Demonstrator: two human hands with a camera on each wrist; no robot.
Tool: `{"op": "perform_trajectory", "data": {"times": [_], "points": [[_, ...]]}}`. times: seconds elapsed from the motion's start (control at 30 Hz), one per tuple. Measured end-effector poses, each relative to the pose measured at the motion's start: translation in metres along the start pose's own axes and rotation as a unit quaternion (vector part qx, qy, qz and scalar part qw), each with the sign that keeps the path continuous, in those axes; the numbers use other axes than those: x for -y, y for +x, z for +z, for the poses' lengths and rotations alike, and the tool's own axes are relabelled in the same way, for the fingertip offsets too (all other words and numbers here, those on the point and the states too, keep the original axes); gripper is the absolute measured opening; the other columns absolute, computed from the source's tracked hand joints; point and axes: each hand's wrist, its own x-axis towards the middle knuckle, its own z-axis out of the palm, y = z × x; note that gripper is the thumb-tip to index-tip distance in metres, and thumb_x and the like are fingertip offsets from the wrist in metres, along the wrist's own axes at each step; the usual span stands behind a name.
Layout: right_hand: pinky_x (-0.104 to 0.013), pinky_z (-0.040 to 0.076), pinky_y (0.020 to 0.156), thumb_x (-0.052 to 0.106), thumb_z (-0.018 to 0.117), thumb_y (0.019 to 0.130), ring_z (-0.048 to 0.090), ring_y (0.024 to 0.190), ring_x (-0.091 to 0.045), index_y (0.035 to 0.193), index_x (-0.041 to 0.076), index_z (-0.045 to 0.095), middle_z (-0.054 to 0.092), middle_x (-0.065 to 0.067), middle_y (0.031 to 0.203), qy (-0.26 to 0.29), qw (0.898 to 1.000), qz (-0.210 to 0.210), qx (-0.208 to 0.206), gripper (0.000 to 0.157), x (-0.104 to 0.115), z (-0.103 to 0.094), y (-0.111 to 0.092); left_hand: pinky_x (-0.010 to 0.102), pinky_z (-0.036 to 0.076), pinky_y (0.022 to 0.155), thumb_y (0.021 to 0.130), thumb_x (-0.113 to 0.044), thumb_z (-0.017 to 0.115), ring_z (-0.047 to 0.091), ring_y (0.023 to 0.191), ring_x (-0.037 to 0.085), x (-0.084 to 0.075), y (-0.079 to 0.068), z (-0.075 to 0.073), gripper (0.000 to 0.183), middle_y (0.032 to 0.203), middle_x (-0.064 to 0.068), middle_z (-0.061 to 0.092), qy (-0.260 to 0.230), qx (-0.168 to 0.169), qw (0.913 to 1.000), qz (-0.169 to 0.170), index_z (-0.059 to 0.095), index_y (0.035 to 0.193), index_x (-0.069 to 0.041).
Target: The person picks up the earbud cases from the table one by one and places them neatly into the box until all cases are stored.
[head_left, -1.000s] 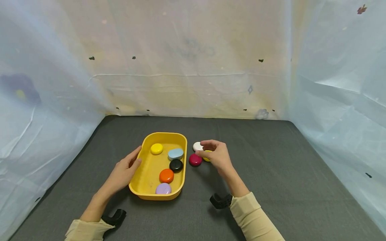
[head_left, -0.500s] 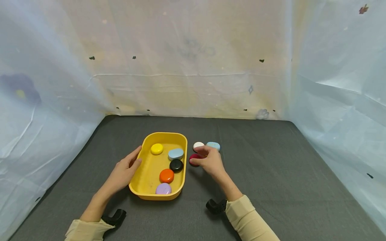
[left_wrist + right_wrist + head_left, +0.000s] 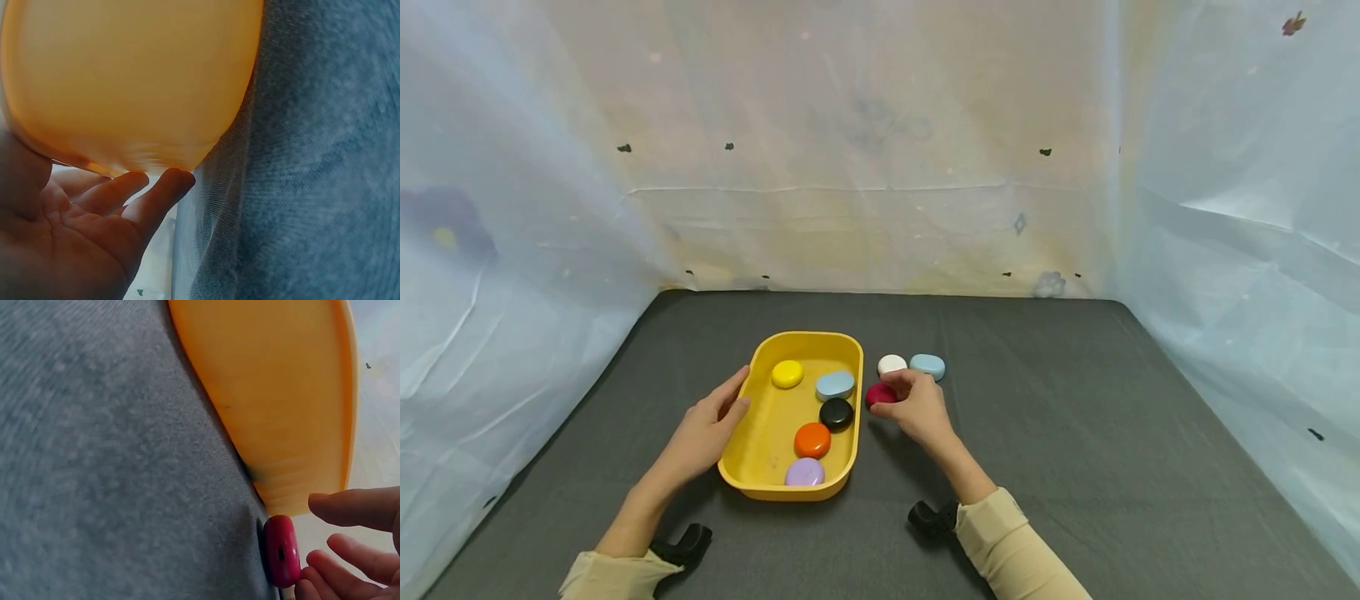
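Note:
My left hand (image 3: 703,429) rests against the left side of a yellow tray (image 3: 736,454); in the left wrist view its fingertips (image 3: 178,178) meet the tray's outer wall. Inside lie a yellow disc (image 3: 787,374), a light blue oval piece (image 3: 835,385), a black disc (image 3: 837,414), an orange disc (image 3: 812,440) and a lilac disc (image 3: 805,472). Right of the tray, my right hand (image 3: 921,412) reaches round a glossy crimson disc (image 3: 880,395). The right wrist view shows its thumb apart from the disc (image 3: 281,551), which has a small dark slot, with other fingertips right at it.
A white disc (image 3: 892,364) and another light blue oval piece (image 3: 928,367) lie just beyond my right hand. Dark grey cloth (image 3: 1075,417) covers the table. Pale plastic sheets (image 3: 880,167) hang at the back and both sides.
My right hand has come nearer and left, from over the yellow disc outside the tray to the crimson disc. That yellow disc is now out of sight; the second blue piece shows. The left hand has stayed.

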Motion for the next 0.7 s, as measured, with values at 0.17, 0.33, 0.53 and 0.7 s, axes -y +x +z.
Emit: {"op": "perform_trajectory", "data": {"times": [0.17, 0.33, 0.53, 0.7], "points": [[-0.041, 0.052, 0.087, 0.002, 0.085, 0.072, 0.065, 0.097, -0.028, 0.113, -0.003, 0.069, 0.070, -0.014, 0.106, -0.007, 1.000, 0.004, -0.001, 0.045, 0.0010, 0.0029, -0.0010, 0.055, 0.036, 0.104, 0.108, -0.028, 0.042, 0.034, 0.138, 0.038, 0.0008, 0.0006, 0.0001, 0.058, 0.157, 0.020, 0.027, 0.000, 0.000, 1.0000, -0.003, 0.019, 0.158, -0.009], [-0.041, 0.052, 0.088, 0.002, 0.085, 0.072, 0.065, 0.097, -0.028, 0.115, -0.004, 0.067, 0.069, -0.015, 0.107, -0.008, 1.000, 0.003, 0.006, 0.046, -0.0001, 0.0063, -0.0007, 0.054, 0.037, 0.103, 0.108, -0.028, 0.042, 0.035, 0.137, 0.038, 0.0009, 0.0007, 0.0001, 0.059, 0.156, 0.021, 0.028, 0.000, 0.001, 1.0000, -0.005, 0.018, 0.158, -0.009], [-0.040, 0.053, 0.085, 0.000, 0.085, 0.071, 0.065, 0.094, -0.027, 0.112, -0.005, 0.068, 0.069, -0.015, 0.106, 0.002, 1.000, 0.003, 0.018, 0.045, -0.0019, 0.0090, -0.0011, 0.055, 0.037, 0.103, 0.108, -0.028, 0.042, 0.036, 0.137, 0.038, 0.0001, 0.0003, 0.0005, 0.059, 0.157, 0.020, 0.027, 0.002, -0.001, 1.0000, -0.008, 0.019, 0.158, -0.009], [-0.038, 0.053, 0.083, -0.002, 0.085, 0.069, 0.065, 0.091, -0.025, 0.112, -0.005, 0.067, 0.069, -0.014, 0.106, 0.009, 0.999, 0.005, 0.034, 0.047, -0.0032, 0.0104, -0.0009, 0.054, 0.036, 0.103, 0.108, -0.027, 0.043, 0.035, 0.137, 0.038, -0.0005, -0.0001, 0.0008, 0.058, 0.157, 0.020, 0.027, 0.002, -0.002, 1.0000, -0.006, 0.019, 0.158, -0.009]]}}
